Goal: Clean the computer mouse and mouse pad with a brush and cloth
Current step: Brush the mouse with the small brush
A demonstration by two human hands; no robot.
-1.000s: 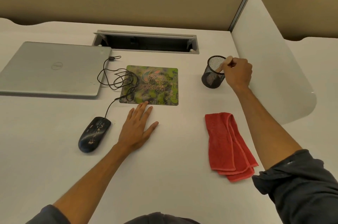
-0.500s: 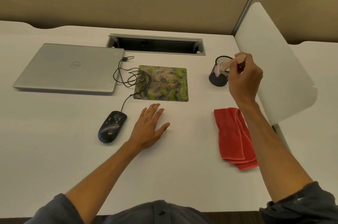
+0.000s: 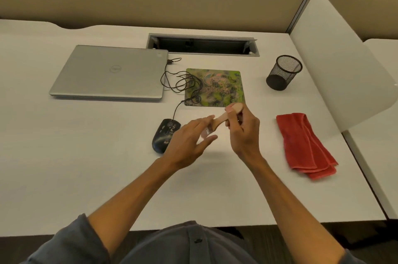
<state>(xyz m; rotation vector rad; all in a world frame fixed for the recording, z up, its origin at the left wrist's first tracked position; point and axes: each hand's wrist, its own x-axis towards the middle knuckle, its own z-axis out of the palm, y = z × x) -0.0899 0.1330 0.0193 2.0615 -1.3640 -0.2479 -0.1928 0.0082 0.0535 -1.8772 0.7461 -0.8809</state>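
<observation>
I have the brush (image 3: 224, 118) in my right hand (image 3: 244, 132), fingers curled round its pale wooden handle, bristle end pointing toward nine o'clock over the bare desk (image 3: 86, 166). My left hand (image 3: 189, 140) is beside the ferrule with fingers loosely extended; they seem to brush the bristles, though blur keeps me from telling whether they touch. The mouse (image 3: 164, 135) lies just at nine o'clock of that hand, speckled with pale spots, its cable (image 3: 183, 82) looping up to twelve o'clock across the left edge of the mouse pad (image 3: 217, 82). The red cloth (image 3: 303, 145) waits folded at three o'clock, well apart. The step in hand, as I judge it, is readying the brush for the mouse. To do it well I would steady the mouse with the left hand, hold the brush low on the handle, and sweep in short strokes away from the pad, so loosened dirt does not land on it.
</observation>
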